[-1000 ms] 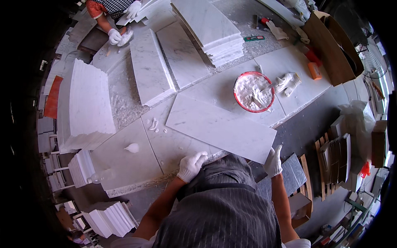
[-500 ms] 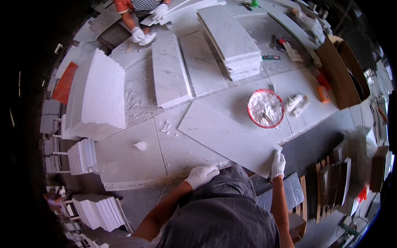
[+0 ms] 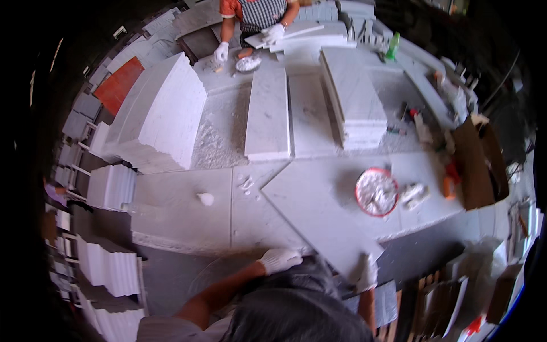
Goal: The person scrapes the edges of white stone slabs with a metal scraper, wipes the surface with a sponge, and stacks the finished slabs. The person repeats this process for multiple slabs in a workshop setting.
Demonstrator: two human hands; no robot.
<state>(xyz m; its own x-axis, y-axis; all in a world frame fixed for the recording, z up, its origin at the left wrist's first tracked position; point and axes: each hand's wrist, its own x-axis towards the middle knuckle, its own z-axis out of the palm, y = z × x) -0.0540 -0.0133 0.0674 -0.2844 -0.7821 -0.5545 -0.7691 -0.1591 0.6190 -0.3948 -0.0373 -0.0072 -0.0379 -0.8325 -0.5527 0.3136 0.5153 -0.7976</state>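
Note:
My right hand [image 3: 367, 272], in a white knit glove, grips the near right corner of a pale marble slab [image 3: 319, 219]. The slab lies slanted across the worktop, its near end jutting past the front edge. My left hand [image 3: 280, 260], gloved too, lies loosely curved with nothing visible in it, by the dark cloth over my lap at the table's front edge. Right of the slab's far part stands a red-rimmed tub [image 3: 376, 192] of white paste. Beside it lies a crumpled white item [image 3: 415, 195]. A white blob [image 3: 205, 199] sits on the worktop [image 3: 171, 219] at left.
Stacked slabs [image 3: 156, 117] stand at left, another stack [image 3: 356, 100] at the back. A long slab [image 3: 268, 114] lies between them. Across the table, a person in a striped apron [image 3: 262, 14] has gloved hands by white pieces. A cardboard box [image 3: 476, 162] stands at right.
My view has shifted, so the table sits lower and further right in it. Across the table, the person's hands have changed position. My right hand keeps its grip on the slab corner.

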